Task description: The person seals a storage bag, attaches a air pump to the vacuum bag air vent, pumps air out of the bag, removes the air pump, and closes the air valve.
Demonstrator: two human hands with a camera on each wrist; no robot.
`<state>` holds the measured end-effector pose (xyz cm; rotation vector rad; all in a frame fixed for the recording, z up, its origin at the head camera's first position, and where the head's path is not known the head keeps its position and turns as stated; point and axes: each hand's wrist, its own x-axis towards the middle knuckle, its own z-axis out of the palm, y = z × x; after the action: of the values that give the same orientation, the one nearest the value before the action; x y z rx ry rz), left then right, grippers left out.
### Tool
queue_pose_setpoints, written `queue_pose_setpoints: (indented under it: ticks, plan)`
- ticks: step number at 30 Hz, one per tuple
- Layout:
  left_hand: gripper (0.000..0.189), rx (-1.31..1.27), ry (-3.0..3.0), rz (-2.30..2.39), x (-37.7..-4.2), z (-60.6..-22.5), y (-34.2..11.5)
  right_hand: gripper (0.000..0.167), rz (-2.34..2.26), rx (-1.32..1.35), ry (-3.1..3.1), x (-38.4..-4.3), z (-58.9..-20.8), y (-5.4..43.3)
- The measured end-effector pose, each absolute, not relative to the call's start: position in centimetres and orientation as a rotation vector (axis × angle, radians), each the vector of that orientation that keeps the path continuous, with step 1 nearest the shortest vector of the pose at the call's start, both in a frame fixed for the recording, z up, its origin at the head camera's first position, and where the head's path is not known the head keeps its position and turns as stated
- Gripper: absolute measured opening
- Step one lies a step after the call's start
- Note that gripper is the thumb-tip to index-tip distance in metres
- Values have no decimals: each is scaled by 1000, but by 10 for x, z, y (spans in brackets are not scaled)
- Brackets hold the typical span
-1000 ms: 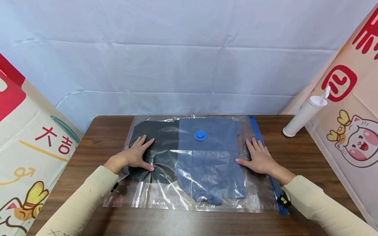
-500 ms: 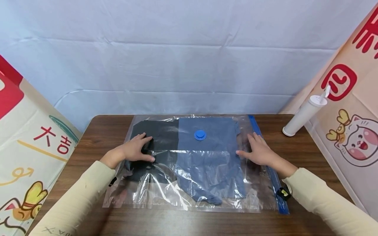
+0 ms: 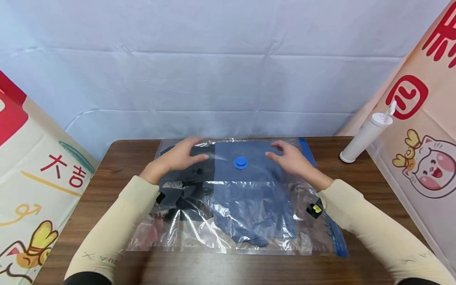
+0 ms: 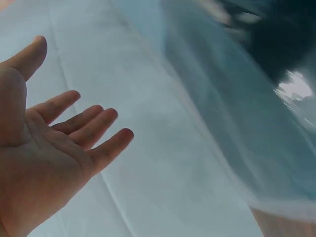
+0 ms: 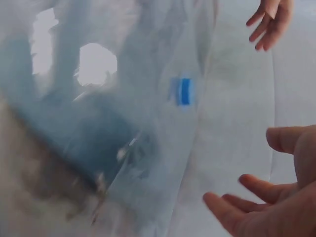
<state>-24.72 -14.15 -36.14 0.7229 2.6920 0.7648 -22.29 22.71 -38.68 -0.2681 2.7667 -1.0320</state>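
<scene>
A clear plastic vacuum storage bag (image 3: pixel 199 237) lies flat, with a dark folded cloth (image 3: pixel 204 170) at its left and a blue folded cloth (image 3: pixel 249 198) at its right inside. A round blue valve cap (image 3: pixel 241 162) sits on the upper middle. The blue zip strip (image 3: pixel 337 237) runs along the right edge. Over the dark cloth, my left hand (image 3: pixel 178 156) is held above the bag, fingers relaxed and holding nothing. My right hand (image 3: pixel 290 158) hovers right of the valve cap, fingers loosely bent; in the right wrist view nothing lies in it.
A white hand pump (image 3: pixel 367 136) with a handle on top stands at the table's right back corner. The brown wooden table (image 3: pixel 221 269) ends at a pale cloth backdrop (image 3: pixel 213 87). Printed cloth panels (image 3: pixel 46 190) flank both sides.
Both hands have lifted off the bag and moved inward and toward its far side, nearer the valve cap. Bag, cloths and pump have stayed in place.
</scene>
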Motion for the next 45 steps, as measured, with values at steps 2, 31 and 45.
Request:
queue_pose_setpoints:
  ticks: [2,31,45]
  plan:
    - [71,722,2683,847,-254,-361,-130,54,-1137,-241,2752,-231,-387,216]
    - [70,677,2603,729,-275,-456,-56,35,-1537,-458,2619,-270,-480,158]
    - [69,676,2595,721,-274,-458,-56,31,-1315,-578,2740,-266,-483,156]
